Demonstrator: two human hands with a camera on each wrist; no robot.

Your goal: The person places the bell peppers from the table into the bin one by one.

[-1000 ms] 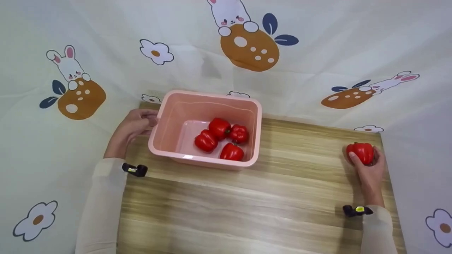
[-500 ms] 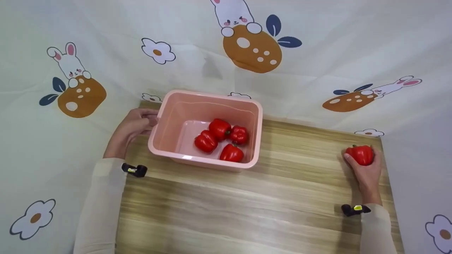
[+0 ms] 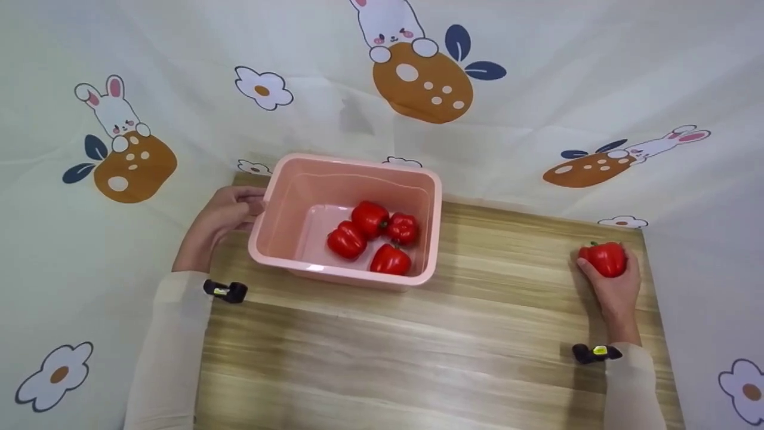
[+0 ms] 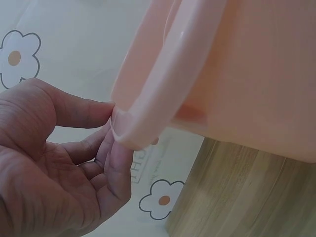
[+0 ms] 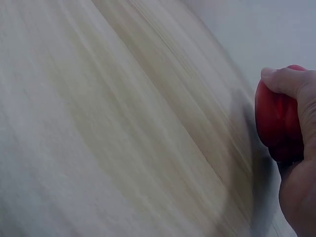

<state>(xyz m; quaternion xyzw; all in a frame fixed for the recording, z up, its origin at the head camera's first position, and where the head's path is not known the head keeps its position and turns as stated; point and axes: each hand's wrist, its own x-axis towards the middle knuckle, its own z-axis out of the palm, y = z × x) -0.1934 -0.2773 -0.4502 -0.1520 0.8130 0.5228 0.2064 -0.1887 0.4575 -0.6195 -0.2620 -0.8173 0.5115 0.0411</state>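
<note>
A pink plastic basin [image 3: 346, 276] stands at the back left of the wooden table, with several red bell peppers [image 3: 347, 240] lying in its right half. My left hand [image 3: 225, 210] pinches the basin's left rim; in the left wrist view the thumb presses on top of the rim [image 4: 163, 79] and the fingers curl beneath. Over at the table's right side, my right hand [image 3: 618, 292] grips another red bell pepper [image 3: 604, 259], its green stem pointing away. The right wrist view has the thumb [image 5: 284, 80] lying across this pepper [image 5: 276, 118].
A pale cloth [image 3: 322, 119] printed with rabbits and flowers hangs behind and along both sides of the wooden table [image 3: 382, 358]. Table surface lies between the basin and my right hand. Dark wrist cameras [image 3: 225, 291] sit on both sleeves.
My right hand, holding the bell pepper, has shifted slightly left, and the pepper has turned a little in it. My left hand keeps its pinch on the basin rim.
</note>
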